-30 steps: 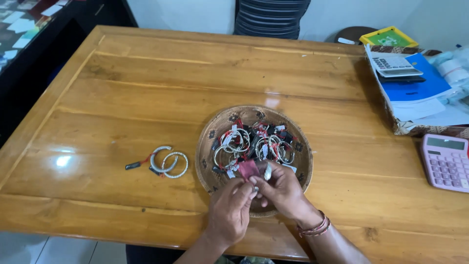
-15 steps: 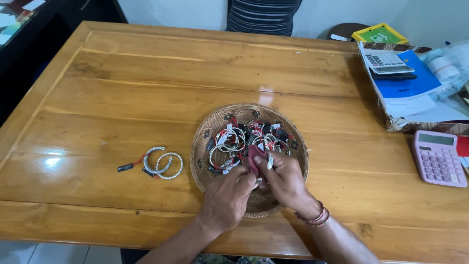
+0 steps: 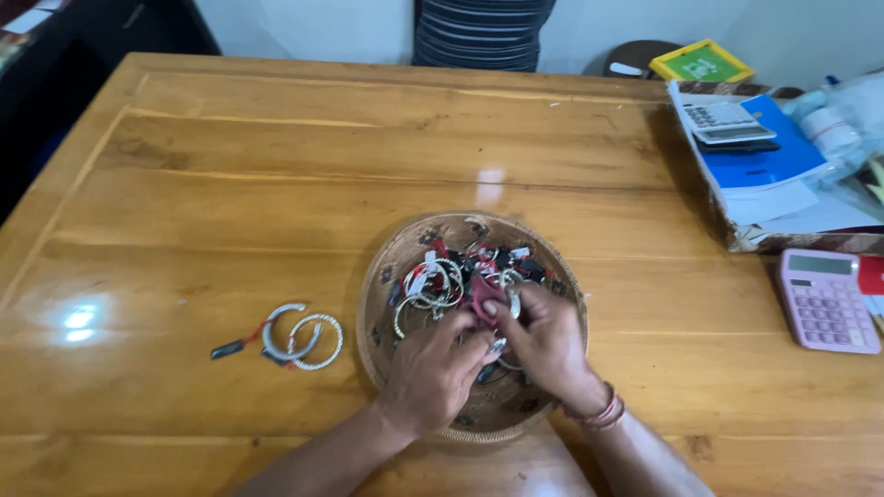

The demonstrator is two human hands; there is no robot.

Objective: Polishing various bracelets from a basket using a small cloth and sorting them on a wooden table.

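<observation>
Over the round woven basket (image 3: 387, 276) on the wooden table (image 3: 230, 184), both hands meet among a tangle of coiled white cables (image 3: 437, 281). Left hand (image 3: 437, 373) and right hand (image 3: 548, 340) pinch a small dark red piece (image 3: 482, 293) between their fingertips. Two more coiled cables (image 3: 295, 336) lie on the table left of the basket; a pink calculator (image 3: 822, 299) sits far right.

One woven basket (image 3: 387, 276) on the worktop (image 3: 230, 184); two silver rings (image 3: 302, 336) lying outside it; two calculators: one pink (image 3: 822, 299), one grey (image 3: 723, 120); rings inside the basket tangled, count indeterminate.
</observation>
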